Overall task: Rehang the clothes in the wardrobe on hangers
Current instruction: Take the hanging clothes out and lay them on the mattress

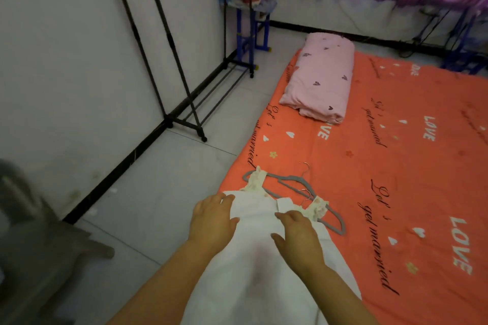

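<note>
Your fingers (286, 215) lie flat, gripping nothing, on the soft, light dress (253, 258); take the frilled straps (315, 208) just beyond them.

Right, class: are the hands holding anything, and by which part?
No clear grip: right hand lies flat on white dress near its strap; left hand covers its upper side edge, pinch cannot be told.
</note>
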The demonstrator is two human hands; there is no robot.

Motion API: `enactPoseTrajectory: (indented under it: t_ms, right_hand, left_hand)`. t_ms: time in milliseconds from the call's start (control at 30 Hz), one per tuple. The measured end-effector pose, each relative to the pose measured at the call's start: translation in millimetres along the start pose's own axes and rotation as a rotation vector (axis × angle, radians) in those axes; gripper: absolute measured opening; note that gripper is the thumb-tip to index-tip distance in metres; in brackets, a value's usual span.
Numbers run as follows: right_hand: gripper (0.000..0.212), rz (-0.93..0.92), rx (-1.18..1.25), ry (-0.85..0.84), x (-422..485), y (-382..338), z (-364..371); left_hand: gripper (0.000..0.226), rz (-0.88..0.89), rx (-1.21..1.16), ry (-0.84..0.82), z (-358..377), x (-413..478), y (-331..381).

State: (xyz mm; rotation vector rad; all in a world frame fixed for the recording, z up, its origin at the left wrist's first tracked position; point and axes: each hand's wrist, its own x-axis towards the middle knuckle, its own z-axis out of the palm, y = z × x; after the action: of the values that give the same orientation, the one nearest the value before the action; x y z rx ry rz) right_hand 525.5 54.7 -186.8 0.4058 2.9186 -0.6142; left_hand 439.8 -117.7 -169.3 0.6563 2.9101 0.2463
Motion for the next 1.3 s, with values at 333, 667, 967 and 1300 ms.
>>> enactPoseTrajectory:
  t_ms: [333,667,967,1300]
  right_hand:
    - [0.054,-0.496,-0.111,-0.024,-96.3,-209.8,-5.6]
    - [0.044,-1.124,-0.16,-0.111,-313.7,-456.2,69.3]
    - [0.059,-1.658,-0.207,-0.351,-515.8,-604.8,156.3]
    - [0.061,-2.149,-0.186,-0.505,-693.2,-730.9,230.6]
  left_hand:
    - [0.051,-0.324,-0.008,0.272,-97.8,-221.8,-150.0]
    - [0.048,-0.951,0.057,0.506,-127.9,-584.5,-260.6]
    - [0.053,-1.479,0.119,0.652,-114.5,-844.7,-266.0]
    - [0.041,-1.979,0.224,0.674,-108.9,-1009.0,-269.0]
